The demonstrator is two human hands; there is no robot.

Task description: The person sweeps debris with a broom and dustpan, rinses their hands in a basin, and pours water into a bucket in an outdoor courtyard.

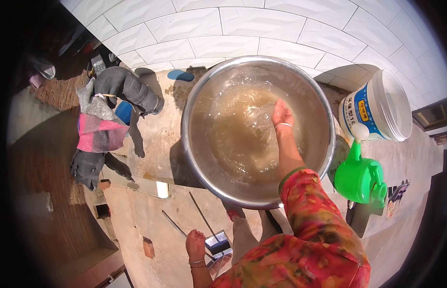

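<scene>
My right hand (pixel 282 114) is in a wide stainless steel basin (pixel 188 144), at the right part of the murky brown water (pixel 238 126). Its fingers curve towards the middle and are partly lost in the splashing water; nothing held can be made out there. A pale bracelet circles that wrist. Down below the basin's near rim, my left hand (pixel 195 246) hangs in the air beside my body. It holds nothing, and its fingers are loosely bent.
Right of the basin stand a white plastic bucket (pixel 358 104) with printed writing and a green watering can (pixel 356 178). Dark cloths (pixel 124 86) and a pink-and-grey cloth (pixel 101 131) lie at left. A dustpan (pixel 219 244) is on the floor; a tiled wall (pixel 238 25) rises behind.
</scene>
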